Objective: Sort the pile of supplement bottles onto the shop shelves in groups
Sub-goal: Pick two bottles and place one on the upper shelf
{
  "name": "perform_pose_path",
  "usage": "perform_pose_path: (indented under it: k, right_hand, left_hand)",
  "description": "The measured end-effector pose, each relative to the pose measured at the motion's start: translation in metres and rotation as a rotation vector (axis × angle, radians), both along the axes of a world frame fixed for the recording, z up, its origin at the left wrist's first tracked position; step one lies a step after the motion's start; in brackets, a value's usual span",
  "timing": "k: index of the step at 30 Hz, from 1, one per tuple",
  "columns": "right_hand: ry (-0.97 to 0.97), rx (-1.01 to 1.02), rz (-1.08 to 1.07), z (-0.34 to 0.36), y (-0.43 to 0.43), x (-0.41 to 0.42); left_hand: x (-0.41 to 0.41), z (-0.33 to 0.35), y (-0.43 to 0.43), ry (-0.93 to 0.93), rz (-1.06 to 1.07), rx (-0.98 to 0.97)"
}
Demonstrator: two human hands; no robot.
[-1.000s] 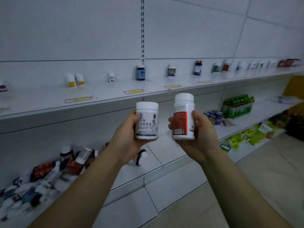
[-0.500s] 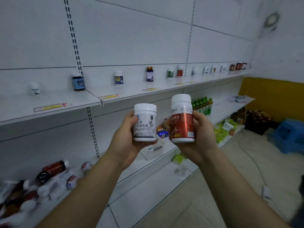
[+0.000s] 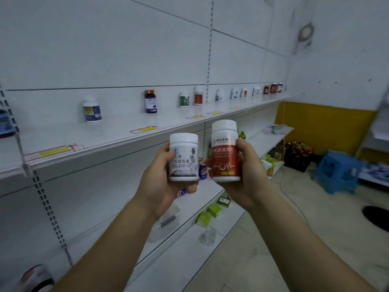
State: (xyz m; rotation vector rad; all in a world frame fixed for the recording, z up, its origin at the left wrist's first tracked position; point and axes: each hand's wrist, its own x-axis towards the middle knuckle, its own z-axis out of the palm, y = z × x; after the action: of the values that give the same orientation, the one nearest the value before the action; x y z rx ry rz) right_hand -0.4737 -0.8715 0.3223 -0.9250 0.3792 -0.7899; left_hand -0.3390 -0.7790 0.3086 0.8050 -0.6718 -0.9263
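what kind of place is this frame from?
Most likely a small shop, probably a pharmacy or health-goods store being stocked. White slotted-upright shelving carries yellow price-tag strips, and single supplement bottles stand spaced along the top shelf. The left hand and right hand each hold one more.

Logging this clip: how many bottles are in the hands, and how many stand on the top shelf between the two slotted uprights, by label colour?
Grey-label bottle, left hand: 1
Red-label bottle, right hand: 1
Blue-label bottle, top shelf: 1
Purple-label bottle, top shelf: 1
Green-label bottle, top shelf: 1
Orange-label bottle, top shelf: 1
Total: 6
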Motion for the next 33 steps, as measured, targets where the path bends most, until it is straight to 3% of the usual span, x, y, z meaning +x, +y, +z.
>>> perform_pose_path:
  k: [6,17,33]
  right_hand:
    - [-0.046,0.051,-0.045,0.019,-0.104,0.031]
    - [0.041,-0.110,-0.183,0.024,-0.233,0.043]
    - [0.149,-0.282,-0.030,0.043,-0.466,0.025]
  left_hand:
    - [0.032,0.012,-0.112,0.080,-0.097,-0.001]
    - [0.041,0.015,-0.250,0.096,-0.154,0.005]
    - [-0.006,0.033,-0.444,-0.002,0.150,-0.005]
